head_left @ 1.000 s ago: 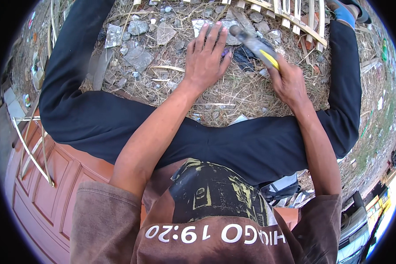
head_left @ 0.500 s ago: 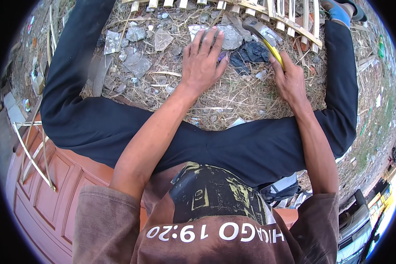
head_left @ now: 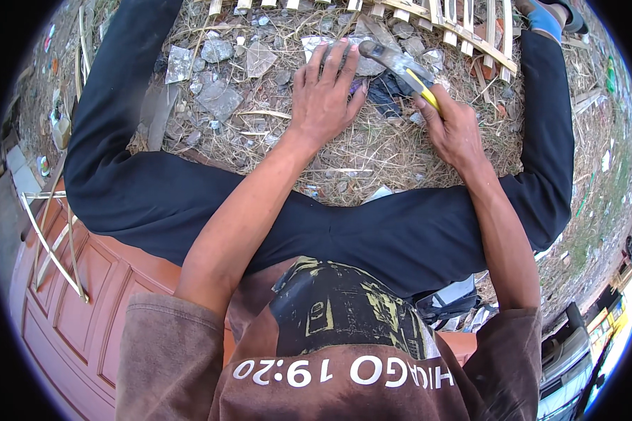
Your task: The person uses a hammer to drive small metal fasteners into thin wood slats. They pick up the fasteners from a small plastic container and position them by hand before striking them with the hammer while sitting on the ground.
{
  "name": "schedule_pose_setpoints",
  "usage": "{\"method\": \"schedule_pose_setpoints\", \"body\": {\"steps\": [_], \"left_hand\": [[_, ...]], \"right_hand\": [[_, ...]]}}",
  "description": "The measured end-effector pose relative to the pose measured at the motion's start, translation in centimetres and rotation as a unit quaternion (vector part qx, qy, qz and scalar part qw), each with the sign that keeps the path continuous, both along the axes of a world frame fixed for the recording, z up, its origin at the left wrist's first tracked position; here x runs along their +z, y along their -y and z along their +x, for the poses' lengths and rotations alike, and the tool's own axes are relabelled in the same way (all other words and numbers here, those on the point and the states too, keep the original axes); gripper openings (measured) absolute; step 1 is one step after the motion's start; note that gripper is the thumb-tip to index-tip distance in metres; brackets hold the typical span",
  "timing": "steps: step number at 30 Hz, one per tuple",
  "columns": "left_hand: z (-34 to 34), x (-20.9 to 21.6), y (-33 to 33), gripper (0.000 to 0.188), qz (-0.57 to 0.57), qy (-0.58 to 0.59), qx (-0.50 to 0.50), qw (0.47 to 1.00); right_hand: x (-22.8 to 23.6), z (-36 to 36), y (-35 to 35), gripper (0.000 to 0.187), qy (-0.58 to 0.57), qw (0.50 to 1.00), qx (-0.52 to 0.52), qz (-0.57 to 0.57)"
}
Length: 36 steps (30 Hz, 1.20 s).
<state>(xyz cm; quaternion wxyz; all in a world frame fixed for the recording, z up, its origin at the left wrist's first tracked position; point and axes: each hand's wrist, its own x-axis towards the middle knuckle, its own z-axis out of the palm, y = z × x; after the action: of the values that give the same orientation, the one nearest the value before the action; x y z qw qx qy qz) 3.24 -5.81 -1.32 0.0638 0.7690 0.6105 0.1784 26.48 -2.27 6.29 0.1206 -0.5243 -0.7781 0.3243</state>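
My right hand (head_left: 451, 126) is closed round the yellow handle of a hammer (head_left: 402, 70). The hammer's dark, slightly blurred head hangs just right of my left fingertips, over a grey stone (head_left: 371, 67). Palm down, my left hand (head_left: 323, 98) reaches over the rubble with its fingers stretched out and a little apart. Its fingertips are by a whitish tile piece (head_left: 314, 46); what lies beneath the palm is hidden. A small purple scrap shows beside the thumb. Crumpled dark plastic (head_left: 385, 97) lies between my two hands.
A lattice of pale wood strips (head_left: 463, 31) lies at the far side. Broken stones (head_left: 219, 100) and dry straw cover the ground between my legs. Behind me to the left is a reddish-brown panelled door (head_left: 84, 295), with thin strips (head_left: 49, 242) by it.
The hammer has swung left, its head moving from the right to close beside my left fingertips. My right hand has tilted with it. My left hand has barely moved.
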Motion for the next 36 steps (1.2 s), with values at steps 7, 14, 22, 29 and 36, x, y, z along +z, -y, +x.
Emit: {"method": "schedule_pose_setpoints", "body": {"steps": [7,14,22,29,36], "left_hand": [[-0.1,-0.3,0.1,0.064,0.013,0.007,0.0,1.0],[-0.1,-0.3,0.1,0.064,0.009,0.001,0.003,1.0],[0.1,-0.4,0.1,0.066,0.012,0.004,0.005,1.0],[0.2,-0.4,0.0,0.067,0.019,0.004,0.004,1.0],[-0.2,-0.6,0.1,0.067,0.023,0.017,0.006,1.0]], "right_hand": [[-0.6,0.2,0.2,0.026,0.018,1.0,0.001,-0.002],[-0.7,-0.2,0.3,0.025,0.063,0.998,0.015,-0.001],[-0.4,-0.3,0.3,0.024,0.028,0.999,0.013,0.031],[1.0,-0.5,0.5,0.022,-0.112,0.991,-0.038,0.058],[0.4,-0.5,0.0,0.028,-0.003,1.0,-0.013,-0.025]]}}
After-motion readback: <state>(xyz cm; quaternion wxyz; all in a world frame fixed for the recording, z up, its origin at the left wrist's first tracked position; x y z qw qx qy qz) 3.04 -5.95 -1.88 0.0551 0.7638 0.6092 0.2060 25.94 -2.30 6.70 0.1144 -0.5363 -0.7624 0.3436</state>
